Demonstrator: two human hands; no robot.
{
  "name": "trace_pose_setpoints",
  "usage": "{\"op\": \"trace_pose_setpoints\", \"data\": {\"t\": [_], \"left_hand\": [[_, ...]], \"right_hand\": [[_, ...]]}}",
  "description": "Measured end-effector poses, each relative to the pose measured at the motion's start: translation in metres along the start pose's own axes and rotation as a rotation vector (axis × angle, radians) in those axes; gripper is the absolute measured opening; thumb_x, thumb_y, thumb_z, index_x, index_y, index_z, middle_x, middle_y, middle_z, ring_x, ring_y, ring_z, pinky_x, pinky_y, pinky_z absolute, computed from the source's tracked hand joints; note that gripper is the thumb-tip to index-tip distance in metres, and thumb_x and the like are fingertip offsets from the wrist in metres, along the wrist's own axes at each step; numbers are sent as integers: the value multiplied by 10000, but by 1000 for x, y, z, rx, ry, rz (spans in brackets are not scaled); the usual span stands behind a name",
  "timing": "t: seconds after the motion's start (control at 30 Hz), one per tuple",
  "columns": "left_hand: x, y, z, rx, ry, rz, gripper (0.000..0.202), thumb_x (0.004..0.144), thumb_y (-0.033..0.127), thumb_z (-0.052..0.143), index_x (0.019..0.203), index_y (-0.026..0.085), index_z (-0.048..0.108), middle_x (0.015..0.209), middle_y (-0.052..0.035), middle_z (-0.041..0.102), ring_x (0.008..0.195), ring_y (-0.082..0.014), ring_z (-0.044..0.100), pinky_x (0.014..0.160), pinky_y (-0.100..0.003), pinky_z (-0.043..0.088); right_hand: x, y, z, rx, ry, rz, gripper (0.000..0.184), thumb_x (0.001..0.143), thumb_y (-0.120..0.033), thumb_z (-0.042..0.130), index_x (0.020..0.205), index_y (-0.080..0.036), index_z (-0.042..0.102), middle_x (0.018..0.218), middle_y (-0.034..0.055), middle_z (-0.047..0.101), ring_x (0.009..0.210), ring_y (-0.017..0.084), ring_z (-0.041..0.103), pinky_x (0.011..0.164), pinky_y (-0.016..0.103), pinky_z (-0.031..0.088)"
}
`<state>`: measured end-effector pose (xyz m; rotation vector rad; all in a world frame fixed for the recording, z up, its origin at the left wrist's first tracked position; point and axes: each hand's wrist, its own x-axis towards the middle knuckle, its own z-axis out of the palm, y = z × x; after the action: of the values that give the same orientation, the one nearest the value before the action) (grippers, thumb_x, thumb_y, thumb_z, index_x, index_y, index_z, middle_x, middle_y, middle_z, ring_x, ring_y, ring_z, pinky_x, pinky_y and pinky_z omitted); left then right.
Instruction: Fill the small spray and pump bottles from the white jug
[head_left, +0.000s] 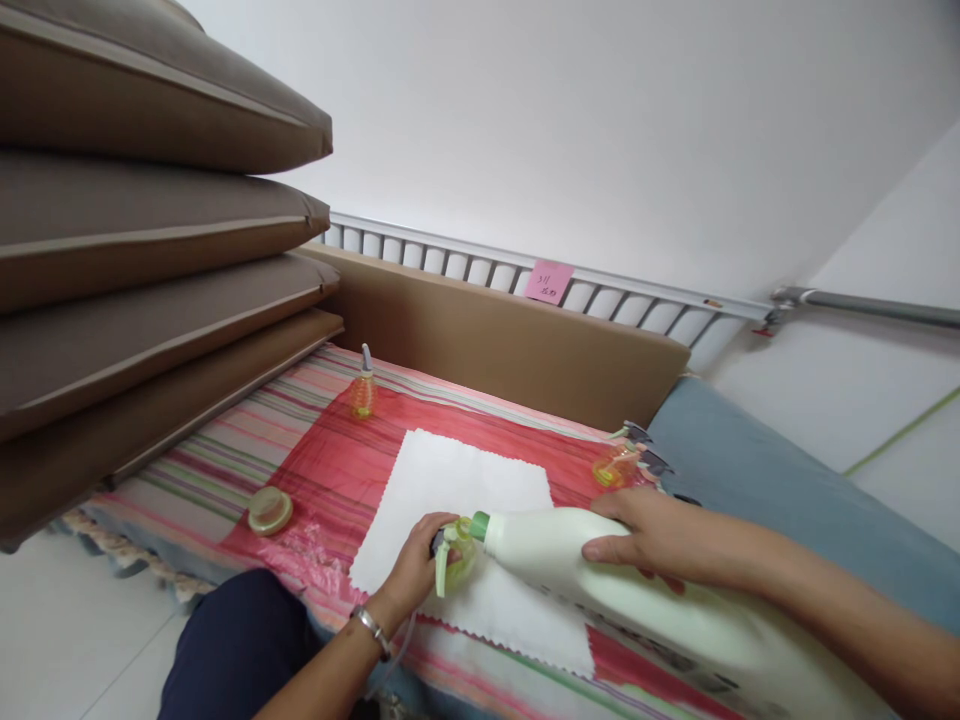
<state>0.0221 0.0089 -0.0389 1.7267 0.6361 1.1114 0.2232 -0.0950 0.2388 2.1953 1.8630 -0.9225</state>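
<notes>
My right hand [637, 530] is wrapped over a large pale green bottle [540, 545], tilted on its side with its green neck [478, 525] pointing left. That neck meets the mouth of a small clear yellow bottle [463, 560], gripped low over the cloth by my left hand [420, 565]. A pale green trigger spray head [441, 572] is also at my left fingers, and a thin clear tube [405, 640] hangs below them. Whether liquid is flowing cannot be made out. Beneath both hands lies a white cloth [450, 480] with zigzag edges.
A red translucent sheet [322, 450] covers part of the striped cloth [195, 470]. On it stand a small spray bottle [363, 393], a round lid [270, 511] and another yellow bottle [611, 468] near spray heads [652, 462]. Stacked brown cushions [150, 220] rise at left.
</notes>
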Motion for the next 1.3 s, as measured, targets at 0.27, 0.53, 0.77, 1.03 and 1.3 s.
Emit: {"op": "trace_pose_setpoints", "data": {"t": [0.27, 0.53, 0.77, 1.03, 1.3], "left_hand": [[0, 1, 0, -5, 7, -7, 361, 760, 299, 662, 1108, 226, 596, 1118, -82, 594, 1051, -239, 541, 965, -412, 402], [0, 0, 0, -6, 3, -8, 362, 766, 295, 657, 1115, 226, 592, 1123, -80, 592, 1049, -238, 543, 960, -403, 403], [-1, -1, 0, -4, 2, -1, 365, 770, 291, 654, 1122, 228, 584, 1125, -79, 588, 1058, -236, 539, 964, -406, 400], [0, 2, 0, -4, 7, -9, 358, 767, 290, 653, 1114, 230, 593, 1126, -86, 593, 1055, -246, 542, 966, -422, 397], [0, -3, 0, -26, 12, -37, 366, 760, 265, 652, 1117, 218, 589, 1126, -86, 597, 1059, -241, 545, 965, -402, 400]], "right_hand": [[0, 0, 0, -3, -2, 0, 251, 761, -393, 561, 808, -146, 557, 703, 32, 566, 499, 117, 524, 372, 201, 389], [2, 1, 0, 2, -2, -12, 262, 754, -405, 557, 803, -148, 570, 679, 26, 567, 488, 115, 518, 363, 196, 374], [1, 1, 0, 11, -1, -13, 252, 745, -411, 567, 789, -162, 573, 645, 12, 565, 477, 114, 516, 354, 188, 362], [2, 5, 2, 22, 36, -5, 259, 730, -424, 587, 763, -167, 573, 665, 24, 587, 453, 114, 508, 351, 202, 351], [3, 23, 15, 121, 47, -33, 273, 729, -440, 574, 774, -171, 566, 684, 17, 562, 463, 114, 501, 361, 206, 357]]}}
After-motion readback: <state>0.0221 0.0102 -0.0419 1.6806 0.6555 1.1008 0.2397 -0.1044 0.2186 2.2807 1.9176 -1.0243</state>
